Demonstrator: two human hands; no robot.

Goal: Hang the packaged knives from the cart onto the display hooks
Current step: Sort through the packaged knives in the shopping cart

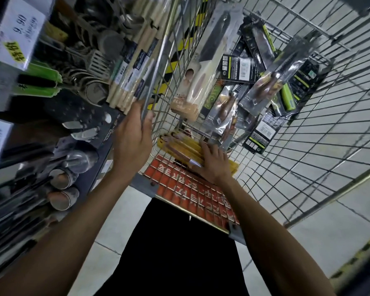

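**aisle_rat:** Shop aisle, pale glossy tiled floor [329,242], seen from the head cam looking straight down. What are the hands doing?

**wirebasket99:** The left hand [135,133] is wrapped round the round steel top rail [157,67] at the near-left corner of the cart [329,198], fingers curled over the far side. The right hand [214,163] is down inside the cart, palm down and fingers fairly straight, lying on some flat yellow packs [179,146] at the near end. It looks like resting rather than gripping, and I can't see whether the thumb is tucked under.

**aisle_rat:** And the rest of the knives?

**wirebasket99:** The packaged knives [225,107] sit in a loose heap further in, leaning on each other. There are shiny clear blister packs with brown wood-look handles, and matte black-and-green cards [240,68] with barcodes. A broad cleaver in a long pale pack [214,45] stands tilted against the far-left wall. One knife with a lime green handle [287,97] is off to the right.

**aisle_rat:** What about the cart itself?

**wirebasket99:** It's thin wire grid on all sides. A red panel [190,189] with white characters is fixed to the near wall, just under the right wrist.

**aisle_rat:** Anything on the left side?

**wirebasket99:** A dark shelf [103,165] sits hard up against the cart. On it are bundles of pale wooden rods [132,67] in plastic wrap, a slotted metal spatula [96,60] and a white price tag [15,35] reading 9.90 at the far left. Black-and-yellow striped tape [175,60] shows through the mesh.
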